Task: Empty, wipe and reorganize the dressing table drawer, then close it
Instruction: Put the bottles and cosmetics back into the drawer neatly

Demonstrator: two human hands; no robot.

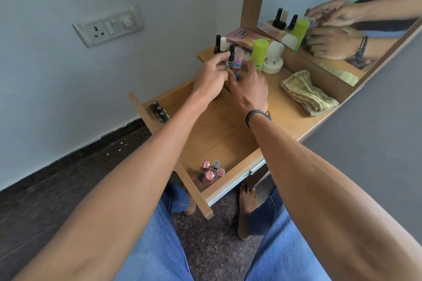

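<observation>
Status, head view: drawer [217, 139] stands open, floor mostly bare. Black tubes [159, 112] sit in its far left corner, pink-capped bottles [211, 172] in the near right corner. Cloth [308, 93] lies bunched on the counter [285, 116], untouched, so I judge emptying and wiping done and restocking partway. Remaining: green cylinder [259, 52], white jars [274, 57] and the small bottles at the counter's back, then the close. Left hand [212, 80] pinches a dark-capped bottle [231, 58]; can't tell if it's lifted. Right hand [249, 91] is just beside it, fingers spread and near straight, tips at the small clear bottles [239, 57]; I see no grip.
</observation>
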